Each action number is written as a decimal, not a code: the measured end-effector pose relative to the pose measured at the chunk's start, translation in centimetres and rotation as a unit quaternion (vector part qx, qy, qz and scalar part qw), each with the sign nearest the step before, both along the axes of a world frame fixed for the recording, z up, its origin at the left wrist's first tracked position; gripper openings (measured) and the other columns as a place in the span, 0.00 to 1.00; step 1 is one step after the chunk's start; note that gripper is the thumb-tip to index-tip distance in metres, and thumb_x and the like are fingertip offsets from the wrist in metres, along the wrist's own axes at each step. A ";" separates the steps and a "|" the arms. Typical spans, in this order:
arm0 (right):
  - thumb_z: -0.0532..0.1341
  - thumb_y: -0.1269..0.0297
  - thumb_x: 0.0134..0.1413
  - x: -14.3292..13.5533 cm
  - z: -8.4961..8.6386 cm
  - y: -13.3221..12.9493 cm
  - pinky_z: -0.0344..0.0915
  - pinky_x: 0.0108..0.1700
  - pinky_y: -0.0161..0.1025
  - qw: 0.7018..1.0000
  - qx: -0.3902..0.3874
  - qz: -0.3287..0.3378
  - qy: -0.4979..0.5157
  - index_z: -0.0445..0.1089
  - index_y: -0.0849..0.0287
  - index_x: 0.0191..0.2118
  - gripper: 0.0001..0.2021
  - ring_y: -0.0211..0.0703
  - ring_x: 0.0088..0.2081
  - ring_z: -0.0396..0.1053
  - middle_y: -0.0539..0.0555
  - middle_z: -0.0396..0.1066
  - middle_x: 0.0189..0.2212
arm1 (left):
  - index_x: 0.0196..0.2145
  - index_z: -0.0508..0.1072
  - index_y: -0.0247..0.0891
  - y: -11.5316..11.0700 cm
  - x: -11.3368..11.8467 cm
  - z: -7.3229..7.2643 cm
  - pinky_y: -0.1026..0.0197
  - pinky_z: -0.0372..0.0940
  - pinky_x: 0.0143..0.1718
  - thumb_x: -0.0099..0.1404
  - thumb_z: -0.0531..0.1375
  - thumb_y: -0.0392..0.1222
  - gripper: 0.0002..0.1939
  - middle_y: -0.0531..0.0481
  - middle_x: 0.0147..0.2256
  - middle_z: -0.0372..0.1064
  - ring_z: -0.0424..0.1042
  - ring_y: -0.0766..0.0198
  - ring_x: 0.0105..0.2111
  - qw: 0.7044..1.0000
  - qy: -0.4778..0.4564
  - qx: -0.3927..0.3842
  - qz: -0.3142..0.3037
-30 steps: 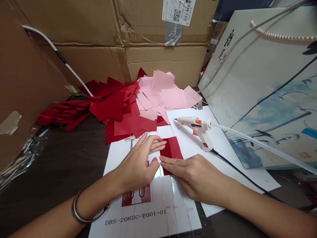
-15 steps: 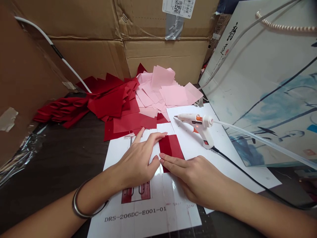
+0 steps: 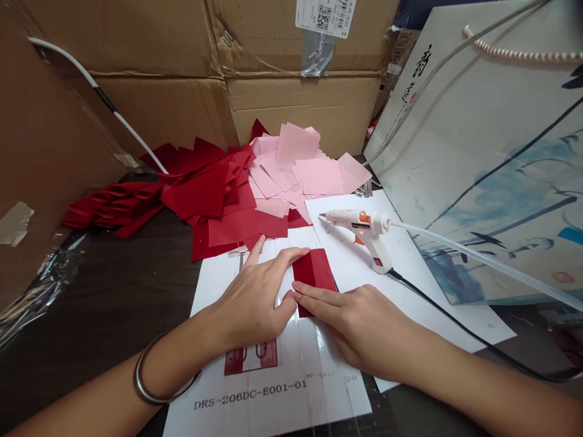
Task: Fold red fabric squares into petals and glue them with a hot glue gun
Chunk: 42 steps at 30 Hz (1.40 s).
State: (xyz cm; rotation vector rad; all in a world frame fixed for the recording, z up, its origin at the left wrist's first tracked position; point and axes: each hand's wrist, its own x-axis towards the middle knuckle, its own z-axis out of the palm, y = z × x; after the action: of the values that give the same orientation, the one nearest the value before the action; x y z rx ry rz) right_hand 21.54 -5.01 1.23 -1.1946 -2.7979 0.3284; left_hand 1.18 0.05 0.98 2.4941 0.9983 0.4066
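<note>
A folded piece of red fabric (image 3: 321, 270) lies on the white printed sheet (image 3: 291, 400). My left hand (image 3: 259, 291) has its fingers spread, the index fingertip touching the fabric's top left corner and the thumb near its left edge. From the right, my right hand (image 3: 355, 315) lies across the lower part of the fabric, two fingers stretched out flat with their tips at its left edge. A white glue gun (image 3: 364, 227) with a clear glue stick rests on another white sheet (image 3: 441, 328), right of the fabric.
Behind my hands are piles of red pieces (image 3: 195, 191) and pink pieces (image 3: 319, 176). Cardboard (image 3: 300, 109) stands at the back, and a painted board (image 3: 501, 170) leans at the right. The gun's black cord (image 3: 437, 303) runs to the lower right.
The view has shifted very slightly. Both hands keep nearly the same place on the red fabric.
</note>
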 end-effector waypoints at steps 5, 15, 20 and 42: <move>0.52 0.75 0.55 -0.2 0.0 -0.4 0.73 0.30 0.46 1.000 0.005 -0.008 -0.003 0.60 0.61 0.63 0.28 0.49 0.37 0.78 0.52 0.56 0.63 | 0.57 0.61 0.36 0.0 -0.1 0.0 0.33 0.34 0.65 0.62 0.51 0.35 0.25 0.41 0.58 0.65 0.63 0.51 0.59 1.000 0.011 0.014 -0.020; 0.52 0.77 0.55 0.0 0.2 -0.6 0.73 0.45 0.44 0.991 -0.019 -0.033 0.126 0.62 0.60 0.61 0.26 0.48 0.49 0.73 0.55 0.64 0.60 | 0.57 0.63 0.36 -0.2 -0.1 -0.1 0.35 0.33 0.66 0.61 0.53 0.36 0.25 0.41 0.58 0.65 0.61 0.52 0.61 0.999 0.018 0.031 -0.020; 0.55 0.68 0.61 1.6 1.3 -3.5 0.72 0.44 0.37 0.934 0.000 -0.202 0.294 0.68 0.52 0.50 0.13 0.40 0.41 0.73 0.51 0.75 0.44 | 0.56 0.64 0.38 -0.1 -0.1 -0.2 0.34 0.33 0.66 0.65 0.51 0.37 0.22 0.44 0.59 0.65 0.60 0.53 0.61 0.999 0.021 0.025 -0.016; 0.54 0.49 0.61 5.0 0.3 4.4 0.66 0.30 0.45 0.904 -0.010 -0.368 0.219 0.74 0.57 0.45 0.20 0.45 0.25 0.66 0.54 0.71 0.27 | 0.59 0.60 0.39 -0.1 0.1 -0.6 0.34 0.41 0.65 0.68 0.55 0.53 0.26 0.44 0.56 0.68 0.64 0.46 0.58 0.999 0.004 0.021 0.024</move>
State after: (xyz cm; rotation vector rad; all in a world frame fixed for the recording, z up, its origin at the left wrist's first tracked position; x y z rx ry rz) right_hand 26.50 -0.57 1.52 -1.7904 -1.8087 0.4765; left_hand 1.29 -0.02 0.40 2.5147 1.0636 0.4378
